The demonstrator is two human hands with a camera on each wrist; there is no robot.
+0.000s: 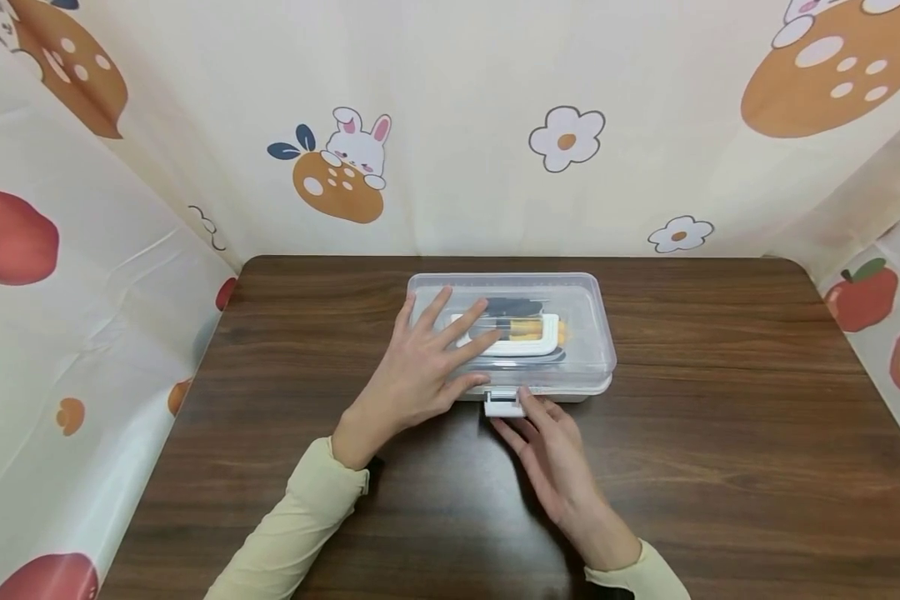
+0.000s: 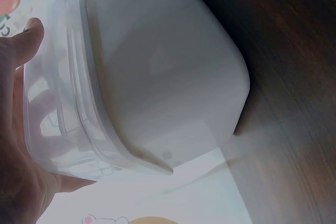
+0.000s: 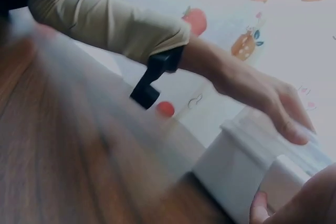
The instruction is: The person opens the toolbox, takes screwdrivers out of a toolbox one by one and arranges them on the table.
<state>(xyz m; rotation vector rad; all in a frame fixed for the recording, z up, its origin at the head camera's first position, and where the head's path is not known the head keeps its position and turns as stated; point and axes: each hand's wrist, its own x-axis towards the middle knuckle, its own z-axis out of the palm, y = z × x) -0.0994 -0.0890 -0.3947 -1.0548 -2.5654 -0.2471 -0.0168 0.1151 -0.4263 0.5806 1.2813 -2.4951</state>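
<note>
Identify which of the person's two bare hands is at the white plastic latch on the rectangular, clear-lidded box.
The bare right hand: it pinches the white plastic latch. The bare left hand instead is spread over the clear plastic lid.

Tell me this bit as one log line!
left hand: rests on clear lid | right hand: pinches white latch | lid: on box | box: on table

No words, labels, brands, numbers or signs can be read in any of the three views. In the left wrist view, at about ten o'clock by the edge, a small dark curl-shaped mark (image 2: 5, 29) stands on a white sheet printed with coloured pictures (image 2: 8, 2); it is too small and blurred to tell whether it is a letter.
</note>
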